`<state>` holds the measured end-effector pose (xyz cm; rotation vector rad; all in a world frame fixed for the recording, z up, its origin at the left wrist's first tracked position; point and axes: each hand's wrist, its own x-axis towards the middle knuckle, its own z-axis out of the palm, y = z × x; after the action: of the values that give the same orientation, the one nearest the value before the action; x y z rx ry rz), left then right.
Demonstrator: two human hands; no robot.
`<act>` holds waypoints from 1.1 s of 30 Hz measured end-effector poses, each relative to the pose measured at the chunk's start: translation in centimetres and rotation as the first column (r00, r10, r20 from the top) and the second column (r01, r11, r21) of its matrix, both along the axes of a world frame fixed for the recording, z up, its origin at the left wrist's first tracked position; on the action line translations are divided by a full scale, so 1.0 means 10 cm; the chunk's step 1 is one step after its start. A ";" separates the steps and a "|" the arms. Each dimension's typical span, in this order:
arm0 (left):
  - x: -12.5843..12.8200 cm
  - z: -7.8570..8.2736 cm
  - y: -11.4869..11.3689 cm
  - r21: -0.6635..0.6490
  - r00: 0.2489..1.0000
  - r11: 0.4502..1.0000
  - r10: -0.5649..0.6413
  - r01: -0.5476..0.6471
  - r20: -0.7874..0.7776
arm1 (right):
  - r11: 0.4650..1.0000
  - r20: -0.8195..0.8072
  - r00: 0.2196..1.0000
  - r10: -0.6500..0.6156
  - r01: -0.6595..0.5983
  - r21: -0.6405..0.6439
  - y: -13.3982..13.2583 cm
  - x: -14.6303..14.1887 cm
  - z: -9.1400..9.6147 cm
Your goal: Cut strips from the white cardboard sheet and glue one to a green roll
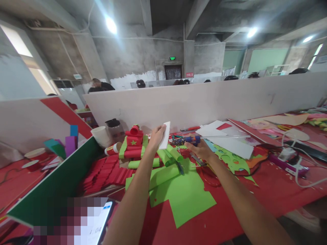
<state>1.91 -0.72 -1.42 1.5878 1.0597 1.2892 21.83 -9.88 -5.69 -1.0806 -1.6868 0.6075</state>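
Note:
My left hand [156, 136] grips a thin white board piece [166, 135], held upright on edge above the table. In my right hand [200, 148] is a blue glue gun [190, 139], its nozzle side towards the board and a long clear glue stick [227, 136] jutting out to the right. A gap separates the gun from the board. Below both hands lie green sheets [184, 194] and rolled green pieces [163, 175]. Left of my left hand stands a red and green paper model [134, 143] with a star on it.
Folded red strips [107, 173] lie beside a green divider [58, 183]. A white cup [101, 136] and dark-lidded jug [114, 129] stand behind. White sheets [230, 141], a purple power strip [288, 165] and cables are on the right. A phone [99, 224] lies in front. A white partition [204, 102] closes the back.

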 end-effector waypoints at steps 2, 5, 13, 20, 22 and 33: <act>0.00 0.00 -0.01 -0.006 1.000 1.000 -0.001 0.001 -0.002 | 0.999 -0.015 1.000 -0.026 0.026 0.020 0.01 0.00 0.00; 0.01 0.02 -0.04 -0.004 1.000 1.000 0.007 -0.007 -0.023 | 0.997 -0.040 0.997 -0.072 0.073 0.016 0.03 0.00 -0.02; 0.03 0.03 -0.07 0.000 0.998 1.000 -0.003 0.003 -0.065 | 0.986 -0.040 0.986 -0.160 0.162 0.034 0.05 0.03 -0.04; 0.02 0.02 -0.06 -0.020 0.994 0.999 -0.043 0.041 -0.100 | 0.976 -0.056 0.974 -0.218 0.219 0.019 0.04 0.01 0.00; 0.03 0.02 -0.07 -0.025 0.995 0.999 -0.047 0.045 -0.092 | 0.973 -0.048 0.973 -0.227 0.229 0.026 0.04 0.01 0.00; 0.04 0.08 -0.16 -0.054 0.989 0.994 -0.101 0.096 -0.109 | 0.952 -0.116 0.950 -0.289 0.298 0.073 0.12 0.03 -0.05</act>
<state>2.33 -2.33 -0.65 1.6703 1.0583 1.1124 22.13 -8.65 -6.19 -1.1858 -1.4142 0.3853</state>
